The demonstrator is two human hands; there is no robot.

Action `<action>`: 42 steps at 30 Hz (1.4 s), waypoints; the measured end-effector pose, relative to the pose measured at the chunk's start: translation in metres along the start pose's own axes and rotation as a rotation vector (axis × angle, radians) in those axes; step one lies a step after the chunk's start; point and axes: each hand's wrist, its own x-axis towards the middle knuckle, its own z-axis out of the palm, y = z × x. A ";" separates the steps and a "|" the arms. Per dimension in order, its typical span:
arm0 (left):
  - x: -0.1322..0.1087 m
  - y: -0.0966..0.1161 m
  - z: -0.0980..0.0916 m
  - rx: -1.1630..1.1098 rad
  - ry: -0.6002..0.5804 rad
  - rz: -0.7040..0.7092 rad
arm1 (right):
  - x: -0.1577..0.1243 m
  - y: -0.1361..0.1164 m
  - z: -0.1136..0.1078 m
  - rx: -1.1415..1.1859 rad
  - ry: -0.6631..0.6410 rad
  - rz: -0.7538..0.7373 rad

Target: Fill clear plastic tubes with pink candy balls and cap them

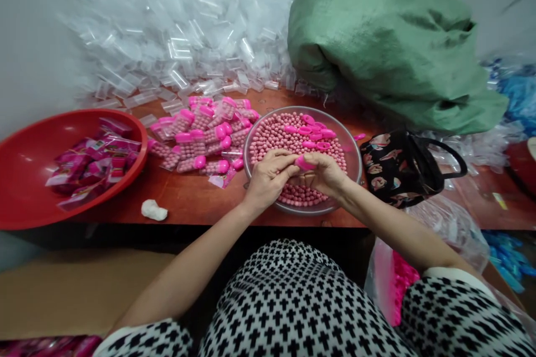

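Both hands meet over the near side of a metal bowl (352, 148) full of small pink balls (276, 136). My left hand (268, 175) and my right hand (324, 173) are closed together on one small tube with a bright pink cap (304, 164); the tube's body is hidden by the fingers. Loose pink caps (312, 129) lie on the balls at the back of the bowl. To the bowl's left sits a heap of filled, capped tubes (201, 139).
A red basin (25, 167) with pink packets is at the left. Empty clear tubes (180, 39) are piled against the wall. A green sack (389, 33), a patterned black bag (402, 164), a white wad (153, 210) and a bag of pink caps (402, 281) are near.
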 end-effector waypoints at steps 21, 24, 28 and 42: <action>0.078 -0.073 -0.127 0.838 0.279 -0.002 | 0.139 -0.133 -0.145 -1.535 0.872 -0.245; 0.079 -0.089 -0.125 0.973 0.231 -0.006 | 0.163 -0.137 -0.167 -1.588 0.943 -0.135; 0.075 -0.100 -0.120 0.989 0.215 -0.016 | 0.195 -0.140 -0.193 -1.709 0.869 0.008; 0.075 -0.098 -0.123 0.915 0.252 0.088 | 0.178 -0.113 -0.212 -2.023 0.854 -0.185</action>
